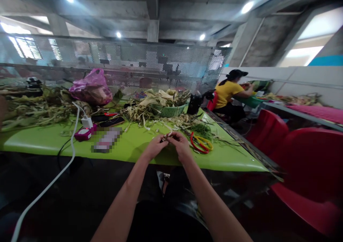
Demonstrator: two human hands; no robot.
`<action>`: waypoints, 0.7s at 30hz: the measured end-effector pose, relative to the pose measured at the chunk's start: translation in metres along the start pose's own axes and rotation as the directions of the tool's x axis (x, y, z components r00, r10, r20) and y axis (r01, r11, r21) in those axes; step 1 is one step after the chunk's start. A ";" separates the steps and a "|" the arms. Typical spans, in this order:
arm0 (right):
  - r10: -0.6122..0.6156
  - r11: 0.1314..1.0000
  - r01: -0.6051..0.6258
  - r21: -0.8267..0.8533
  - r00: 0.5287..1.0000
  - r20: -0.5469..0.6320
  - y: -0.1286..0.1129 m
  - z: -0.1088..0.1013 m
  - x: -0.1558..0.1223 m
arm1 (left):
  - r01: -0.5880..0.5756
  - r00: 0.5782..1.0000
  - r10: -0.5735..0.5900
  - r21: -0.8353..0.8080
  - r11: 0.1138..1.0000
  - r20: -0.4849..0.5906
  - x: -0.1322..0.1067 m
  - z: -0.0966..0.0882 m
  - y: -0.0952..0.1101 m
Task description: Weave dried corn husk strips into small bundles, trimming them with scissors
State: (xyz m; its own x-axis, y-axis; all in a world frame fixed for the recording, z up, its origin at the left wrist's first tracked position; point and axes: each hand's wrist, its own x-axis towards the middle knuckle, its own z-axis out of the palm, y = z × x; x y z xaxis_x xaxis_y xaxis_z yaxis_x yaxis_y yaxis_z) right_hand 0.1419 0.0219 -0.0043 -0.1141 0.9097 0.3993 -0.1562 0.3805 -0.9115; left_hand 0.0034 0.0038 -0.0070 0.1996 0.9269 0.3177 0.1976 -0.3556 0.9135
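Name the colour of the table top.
The table top is bright yellow-green, best seen in the head view.

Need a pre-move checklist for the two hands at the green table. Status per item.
1. Hands in view: ok. Left hand and right hand meet above the green table.
2. Piece held: ok. A small piece sits between the fingertips of both hands.
3. Grip firm: cannot tell. The piece is too small in the picture to judge.
4. Handled tool nearby: ok. Its red handle and yellow handle lie beside the right hand.
5. White cable away from hands: ok. It runs well off to the left.
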 end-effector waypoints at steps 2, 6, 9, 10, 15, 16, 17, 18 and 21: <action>0.005 1.000 -0.005 0.029 1.000 0.000 -0.002 0.001 -0.001 | 0.005 1.000 -0.005 -0.018 1.000 -0.001 0.000 0.001 0.000; 0.008 0.999 -0.008 0.033 1.000 -0.002 -0.007 0.003 -0.004 | -0.001 1.000 0.002 -0.076 0.997 0.012 -0.001 0.002 0.004; -0.009 1.000 0.009 0.007 1.000 -0.007 -0.010 0.003 -0.007 | 0.037 0.999 -0.037 -0.120 0.992 -0.005 -0.002 0.000 0.007; -0.018 1.000 0.018 -0.005 1.000 -0.005 -0.010 0.003 -0.008 | 0.038 0.999 -0.039 -0.141 0.989 -0.005 -0.002 0.000 0.007; -0.047 0.996 0.052 -0.077 0.997 0.061 -0.009 0.003 -0.010 | 0.037 0.997 -0.045 -0.148 0.988 -0.055 -0.004 -0.002 0.008; -0.052 0.994 0.059 -0.093 0.996 0.078 -0.009 0.003 -0.010 | 0.036 0.996 -0.047 -0.133 0.991 -0.077 -0.004 -0.002 0.008; -0.056 0.992 0.066 -0.109 0.994 0.094 -0.009 0.003 -0.010 | 0.036 0.994 -0.048 -0.119 0.992 -0.100 -0.003 -0.002 0.007; -0.059 0.990 0.072 -0.120 0.993 0.106 -0.009 0.003 -0.010 | 0.035 0.991 -0.049 -0.108 0.994 -0.122 -0.003 -0.002 0.005; -0.090 0.975 0.116 -0.190 0.986 0.141 -0.012 0.004 -0.010 | 0.035 0.982 -0.049 -0.078 0.996 -0.185 -0.001 -0.002 0.000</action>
State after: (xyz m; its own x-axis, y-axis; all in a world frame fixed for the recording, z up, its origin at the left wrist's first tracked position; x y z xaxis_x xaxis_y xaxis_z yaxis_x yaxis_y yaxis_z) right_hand 0.1412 0.0077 0.0032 -0.2372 0.8390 0.4897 0.0212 0.5085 -0.8608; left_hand 0.0013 0.0028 -0.0069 0.0087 0.9493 0.3144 0.1288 -0.3128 0.9410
